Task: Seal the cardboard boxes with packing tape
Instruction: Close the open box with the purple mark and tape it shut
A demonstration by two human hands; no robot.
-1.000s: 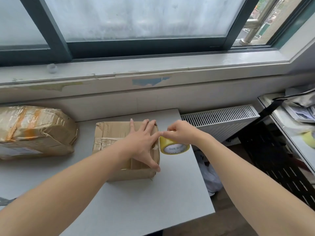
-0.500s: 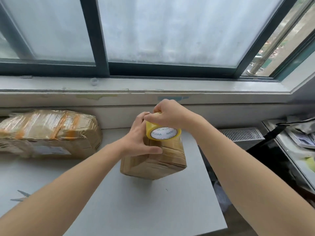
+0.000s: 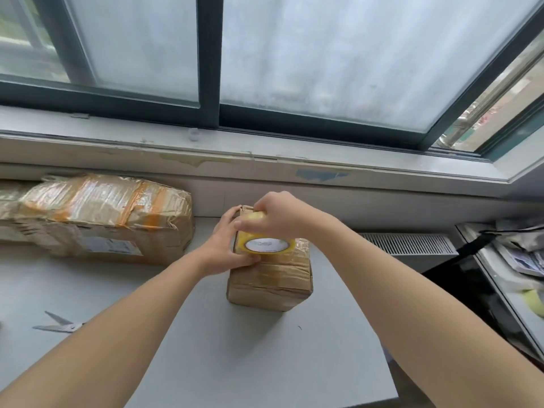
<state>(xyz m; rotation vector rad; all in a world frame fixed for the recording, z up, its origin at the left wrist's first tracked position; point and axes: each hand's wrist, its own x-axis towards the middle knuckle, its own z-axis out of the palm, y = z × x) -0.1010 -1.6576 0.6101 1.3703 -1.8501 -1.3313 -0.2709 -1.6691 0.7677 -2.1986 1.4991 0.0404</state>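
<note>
Cardboard box — the small one — stands on the grey table near its back edge, its top face hidden from me by both hands. My left hand grips the box's upper left side, fingers curled round the far corner, thumb across the front. My right hand is clamped over the yellow packing tape roll at the box's top front edge; the roll's label is too blurred to read. I cannot tell what the box holds. A larger tape-wrapped parcel lies to the left, cut off by the frame — scissors lie nearer me, handles partly behind my forearm.
</note>
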